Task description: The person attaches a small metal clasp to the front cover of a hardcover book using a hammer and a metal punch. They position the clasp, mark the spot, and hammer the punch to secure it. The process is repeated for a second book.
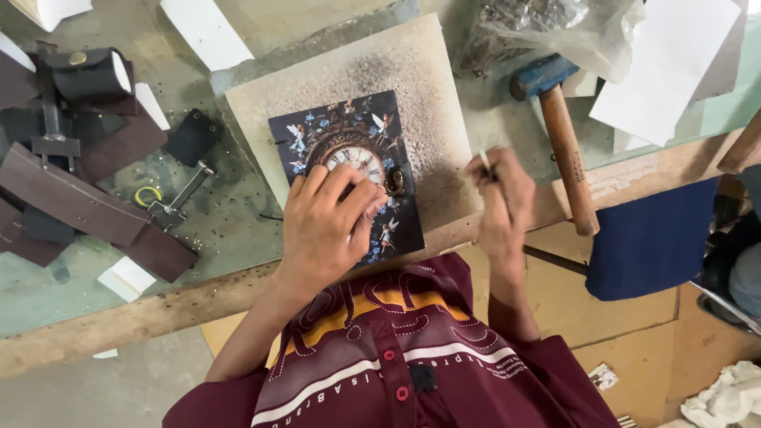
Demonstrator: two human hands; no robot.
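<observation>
A dark notebook cover (329, 131) printed with a clock face, flowers and small winged figures lies on a square stone slab (412, 87) on the bench. My left hand (325, 226) lies flat on the lower part of the cover, fingers spread, pressing it down. My right hand (499, 198) hovers just right of the cover over the slab's edge, fingers pinched on a thin pale rod-like tool (484, 161) that sticks up between them.
A hammer (564, 139) with a blue head and wooden handle lies right of the slab. A clear plastic bag (547, 28) of metal parts and white paper sheets (674, 63) sit at the back right. Brown leather strips (79, 202) and a metal tool (182, 194) lie at left.
</observation>
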